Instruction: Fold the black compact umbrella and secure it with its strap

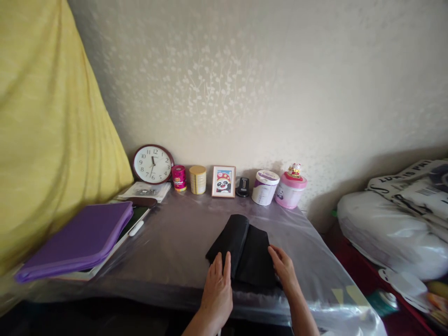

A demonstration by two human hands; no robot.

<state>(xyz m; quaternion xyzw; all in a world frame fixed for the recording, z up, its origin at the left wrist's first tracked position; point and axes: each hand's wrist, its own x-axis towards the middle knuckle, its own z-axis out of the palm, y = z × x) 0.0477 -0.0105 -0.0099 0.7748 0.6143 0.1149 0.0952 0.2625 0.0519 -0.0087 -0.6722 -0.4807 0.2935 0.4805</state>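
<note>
A piece of folded black fabric (257,254) lies near the table's front edge, its left part turned over in a rounded fold. What kind of article it is cannot be made out. My left hand (217,289) rests on the fabric's lower left part, fingers stretched out and pointing away from me. At the right edge of the fabric, my right hand (284,268) holds the border between bent fingers and thumb; the fingertips are partly hidden.
The table (168,252) has a clear plastic cover. Along the wall stand a clock (153,164), a picture frame (223,181), a white-and-purple tub (265,187) and a pink jar (290,190). A purple folder (79,235) lies left; stuffed bags (388,228) sit right.
</note>
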